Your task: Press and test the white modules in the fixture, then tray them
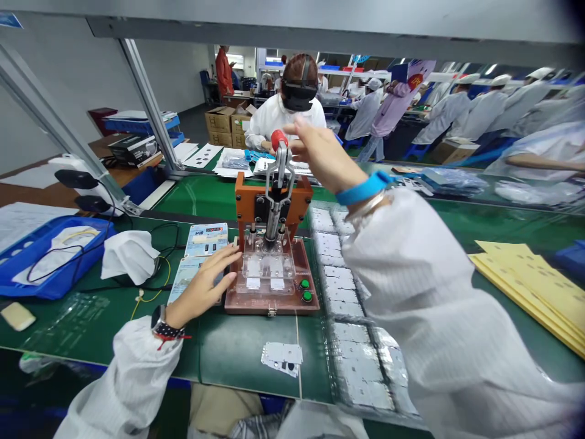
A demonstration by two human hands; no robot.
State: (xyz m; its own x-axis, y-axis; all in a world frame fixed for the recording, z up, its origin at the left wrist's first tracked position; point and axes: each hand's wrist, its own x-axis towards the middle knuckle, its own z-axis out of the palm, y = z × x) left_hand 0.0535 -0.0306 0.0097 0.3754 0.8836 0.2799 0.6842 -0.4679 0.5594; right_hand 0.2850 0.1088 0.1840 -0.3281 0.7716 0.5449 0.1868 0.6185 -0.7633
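A small test fixture [274,201] with an orange upper frame and brown base stands in front of me. Its toggle clamp lever [280,167] is upright, with a red tip. My right hand [320,149] is beside that tip, fingers stretched toward it and not wrapped round it; whether they touch is unclear. My left hand [208,283] lies open at the fixture's left side, fingertips by the clear pressing plate [260,266]. White flat pieces [277,283] show under the plate. Nearer me, more white flat pieces [282,356] with dark round spots lie on the green mat.
Right of the fixture is a clear plastic tray [326,329] filled with white pieces. Yellow sheets [534,280] are stacked farther right. At left are a blue tray [91,268], a white face mask [129,256] and cables. A co-worker [292,107] sits opposite.
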